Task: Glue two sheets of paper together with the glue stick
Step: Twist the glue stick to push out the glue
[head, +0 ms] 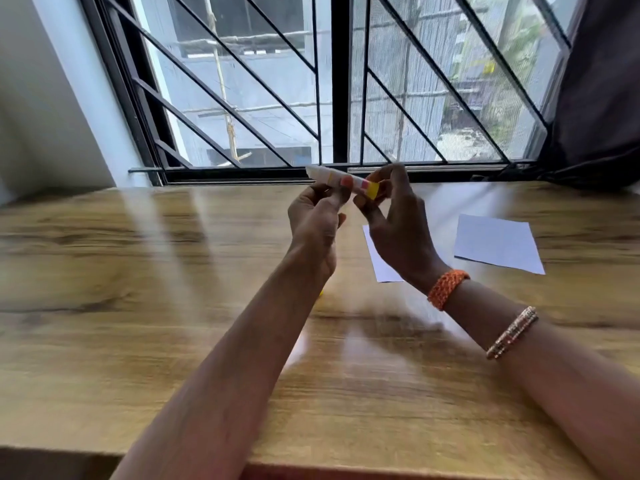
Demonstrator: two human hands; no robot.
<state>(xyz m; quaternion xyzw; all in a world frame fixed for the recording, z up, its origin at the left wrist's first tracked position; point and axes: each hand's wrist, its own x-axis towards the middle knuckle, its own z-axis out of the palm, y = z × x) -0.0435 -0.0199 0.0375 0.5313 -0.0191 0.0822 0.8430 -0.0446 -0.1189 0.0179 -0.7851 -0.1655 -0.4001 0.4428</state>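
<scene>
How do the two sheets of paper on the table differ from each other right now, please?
The right sheet lies fully in view, farther right; the left sheet is largely hidden behind the right hand. The right sheet looks faintly bluish, the left sheet whiter. Both lie flat and apart on the wooden table, untouched.

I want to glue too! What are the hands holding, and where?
Both hold the glue stick above the table: left hand pinches its middle, right hand its yellow end.

White-and-yellow glue stick (341,181) (orange braided wristband (446,289)), white paper sheets (497,243).
</scene>
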